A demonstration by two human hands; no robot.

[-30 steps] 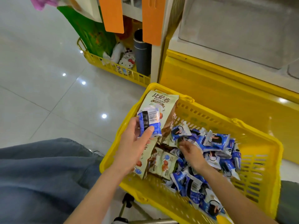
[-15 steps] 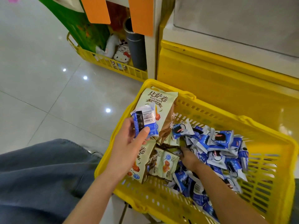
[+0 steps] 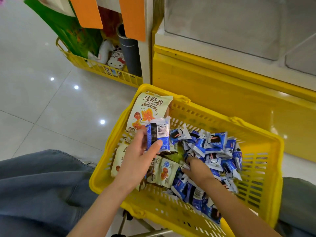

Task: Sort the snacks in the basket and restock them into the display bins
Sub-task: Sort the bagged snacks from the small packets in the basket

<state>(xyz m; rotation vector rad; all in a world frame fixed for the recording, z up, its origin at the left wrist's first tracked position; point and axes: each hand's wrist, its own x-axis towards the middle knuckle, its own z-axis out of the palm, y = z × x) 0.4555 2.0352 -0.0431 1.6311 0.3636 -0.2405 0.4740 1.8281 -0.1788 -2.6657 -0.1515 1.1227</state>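
Left hand (image 3: 140, 161): you're gripping blue packets (image 3: 158, 135), barcode up, over the left end of the yellow basket (image 3: 266, 161) | right hand (image 3: 196, 170): fingertips buried in the loose blue pile (image 3: 217, 151) inside the basket, grip can't be told | cream bags (image 3: 150, 108) lean on the basket's left wall | clear display bins (image 3: 222, 28) just beyond.

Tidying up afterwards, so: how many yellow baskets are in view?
2. The snack basket is nearest, at lower centre; the second basket stands on the floor at upper left. Others may be out of frame.
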